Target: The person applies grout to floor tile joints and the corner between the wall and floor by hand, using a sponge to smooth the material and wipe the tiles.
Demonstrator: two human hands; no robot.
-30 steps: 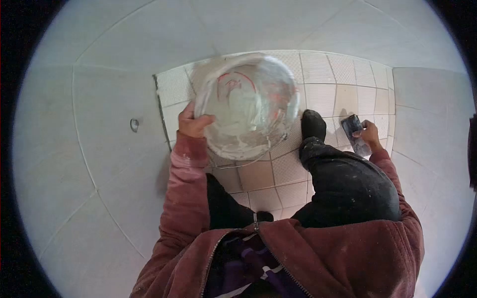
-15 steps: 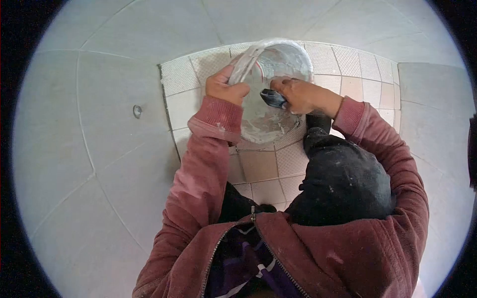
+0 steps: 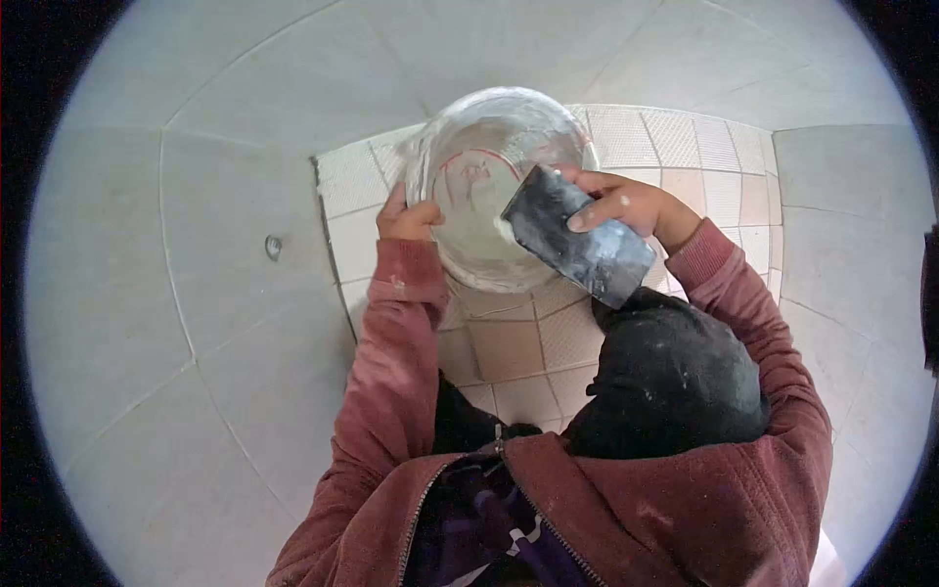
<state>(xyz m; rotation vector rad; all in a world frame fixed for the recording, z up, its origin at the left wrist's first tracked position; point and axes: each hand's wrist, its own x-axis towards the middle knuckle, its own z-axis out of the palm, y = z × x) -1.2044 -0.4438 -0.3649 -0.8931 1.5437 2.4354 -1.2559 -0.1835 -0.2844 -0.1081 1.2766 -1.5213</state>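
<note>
A whitish bucket (image 3: 497, 279), its inside coated with pale paste, is tilted so that its mouth faces me. My left hand (image 3: 409, 217) grips the left side of its rim, thumb inside and fingers outside. Over the bucket's right edge, my right hand (image 3: 626, 203) holds a flat black rectangular spreader (image 3: 577, 240) smeared with pale paste. The thumb presses on the spreader's broad face, and the other fingers are mostly hidden behind it. Reddish marks show through on the bucket's bottom.
Beige and white patterned tiles (image 3: 509, 347) cover the narrow floor. Large grey wall tiles (image 3: 108, 293) rise around it, with a small round metal fitting (image 3: 274, 247) on the left one. My dark-trousered knee (image 3: 675, 372) is close below the spreader.
The spreader has come up and right out of the bucket and turned, showing its broad face. The bucket has shifted a little left, and my left hand has moved left and down with its rim.
</note>
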